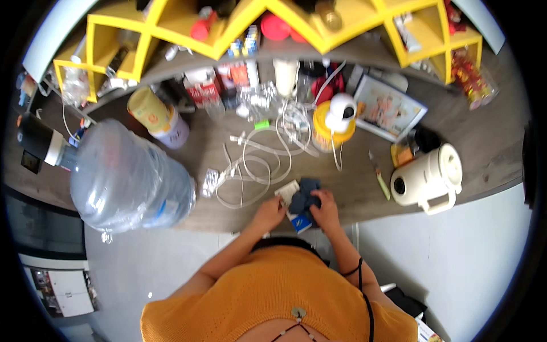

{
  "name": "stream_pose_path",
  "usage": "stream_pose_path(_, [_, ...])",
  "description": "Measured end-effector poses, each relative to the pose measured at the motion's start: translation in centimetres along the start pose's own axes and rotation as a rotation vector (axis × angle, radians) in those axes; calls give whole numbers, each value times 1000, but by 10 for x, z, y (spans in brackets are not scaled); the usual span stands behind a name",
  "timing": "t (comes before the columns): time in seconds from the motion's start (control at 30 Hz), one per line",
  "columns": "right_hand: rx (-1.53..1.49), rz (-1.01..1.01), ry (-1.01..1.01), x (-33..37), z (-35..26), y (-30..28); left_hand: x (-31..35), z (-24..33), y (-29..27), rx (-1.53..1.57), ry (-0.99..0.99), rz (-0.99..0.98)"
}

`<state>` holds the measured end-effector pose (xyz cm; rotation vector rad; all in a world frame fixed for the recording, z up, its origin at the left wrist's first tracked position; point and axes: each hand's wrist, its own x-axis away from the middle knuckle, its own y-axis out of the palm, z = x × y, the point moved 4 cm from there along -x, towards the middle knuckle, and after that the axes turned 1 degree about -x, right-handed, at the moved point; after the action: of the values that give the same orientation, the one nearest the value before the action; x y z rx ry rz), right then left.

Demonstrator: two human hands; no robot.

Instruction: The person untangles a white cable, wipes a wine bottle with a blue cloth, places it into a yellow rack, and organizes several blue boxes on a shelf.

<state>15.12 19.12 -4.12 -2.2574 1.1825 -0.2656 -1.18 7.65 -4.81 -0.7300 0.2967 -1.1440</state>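
Near the table's front edge, my right hand (325, 211) pinches a crumpled dark blue-grey cloth (306, 195). Beneath the cloth lies a small flat white-and-blue box (300, 223), partly covered by it; its blue end points toward me. My left hand (271, 213) has its fingers curled at the left side of this box, seemingly gripping its edge. The cloth hides the box's middle. Just beyond my left hand, loops of clear tubing (268, 183) lie on the table, and a silvery blister pack (210, 182) is to the left.
A big clear water bottle (131, 176) lies on its side at left, and a cream jug (427, 178) stands at right. A green-handled knife (380, 182) lies beside the jug. Behind are a white camera (342, 108) on a yellow tub, a picture frame (389, 108) and yellow shelves (149, 28).
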Motion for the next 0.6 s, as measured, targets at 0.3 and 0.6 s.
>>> stream_pose_path(0.3, [-551,-52,406,-21,15,13,-30,-24,2,359,41,-11])
stream_pose_path(0.6, [-1099,268,540,8,46,-12,-14,8,-1,-62,405,106])
